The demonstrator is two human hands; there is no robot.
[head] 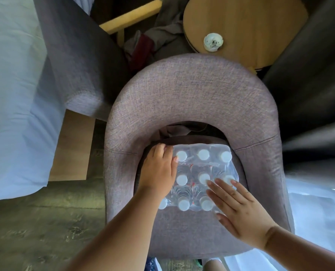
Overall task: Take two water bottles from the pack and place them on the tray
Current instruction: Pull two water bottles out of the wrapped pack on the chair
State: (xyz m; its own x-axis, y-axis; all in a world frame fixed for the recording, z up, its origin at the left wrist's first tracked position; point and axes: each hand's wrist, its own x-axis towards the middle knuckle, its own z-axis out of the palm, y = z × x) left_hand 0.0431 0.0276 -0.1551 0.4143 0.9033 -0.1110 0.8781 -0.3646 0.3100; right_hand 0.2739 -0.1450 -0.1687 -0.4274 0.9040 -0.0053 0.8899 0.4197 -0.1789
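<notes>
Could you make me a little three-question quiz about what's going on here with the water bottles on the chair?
1. True or false: the pack of water bottles sits on the seat of a grey armchair.
2. Which hand lies flat on top of the pack? A) left hand B) right hand C) neither
3. Fill in: the small white dish stands on a round ______ table.

Key
1. True. The pack is still in its plastic wrap, with no bottle taken out yet.
2. B. The right hand is spread flat over the near right caps; the left hand curls its fingers at the pack's far left corner.
3. wooden

No tray shows in this view.
</notes>
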